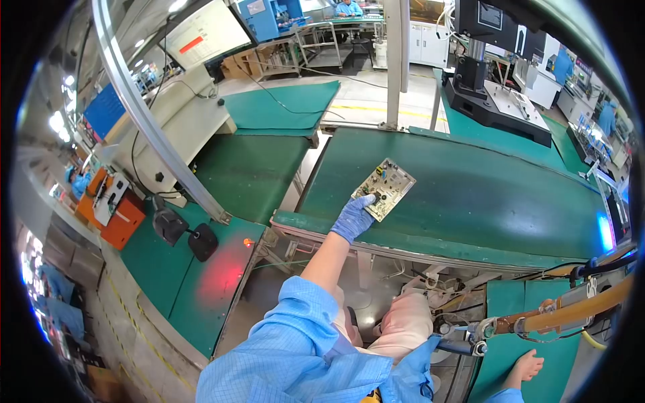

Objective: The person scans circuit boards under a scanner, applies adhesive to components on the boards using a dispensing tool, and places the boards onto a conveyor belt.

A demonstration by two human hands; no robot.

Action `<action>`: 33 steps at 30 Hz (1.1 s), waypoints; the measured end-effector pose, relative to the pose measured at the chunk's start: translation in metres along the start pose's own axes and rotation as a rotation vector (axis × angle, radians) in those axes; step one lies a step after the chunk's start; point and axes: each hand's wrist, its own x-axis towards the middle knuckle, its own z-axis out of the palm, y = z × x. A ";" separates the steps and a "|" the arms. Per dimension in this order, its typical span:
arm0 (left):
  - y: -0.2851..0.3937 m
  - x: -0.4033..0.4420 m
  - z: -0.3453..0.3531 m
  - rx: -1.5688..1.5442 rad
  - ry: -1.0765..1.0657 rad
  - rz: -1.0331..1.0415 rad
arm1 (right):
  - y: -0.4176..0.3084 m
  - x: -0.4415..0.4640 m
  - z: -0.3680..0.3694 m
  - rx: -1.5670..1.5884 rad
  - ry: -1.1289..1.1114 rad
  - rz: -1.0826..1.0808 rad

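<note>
Blue-gloved left hand holds a bumpy, rectangular circuit board.

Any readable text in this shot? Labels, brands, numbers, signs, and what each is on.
None legible; nothing I can quote.
Monitor: lines and a red bar, too blurred to read.
Board in the left hand: any print is too small to read.
White label on the blue cabinet: too small to read.
Small display on the black machine: unreadable.
</note>
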 end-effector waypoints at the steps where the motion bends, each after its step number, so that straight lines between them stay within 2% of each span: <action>1: 0.000 0.000 0.000 -0.001 -0.001 -0.003 | 0.000 0.001 0.003 0.000 0.011 -0.007; 4: 0.001 -0.001 0.003 -0.005 -0.016 -0.004 | 0.003 0.012 0.026 0.046 0.090 0.004; 11: 0.001 0.000 0.003 -0.014 -0.010 -0.014 | 0.006 0.014 0.027 0.007 0.066 -0.063; 13: 0.002 0.000 0.003 -0.012 -0.023 -0.012 | 0.006 0.013 0.035 0.191 0.157 0.013; 17: 0.001 0.002 0.000 -0.004 -0.026 -0.009 | 0.002 0.015 0.031 0.052 0.104 0.014; 20: 0.001 0.003 -0.003 0.016 -0.040 -0.003 | 0.007 0.015 0.036 0.199 0.174 0.005; 22: 0.001 0.003 -0.003 0.024 -0.040 0.004 | 0.004 0.012 0.024 0.059 0.084 -0.009; 25: 0.001 0.003 -0.004 0.030 -0.044 0.005 | 0.006 0.024 0.038 0.077 0.077 -0.013; 33: 0.002 -0.001 0.004 0.030 -0.035 0.009 | 0.001 0.009 0.017 0.024 0.040 0.003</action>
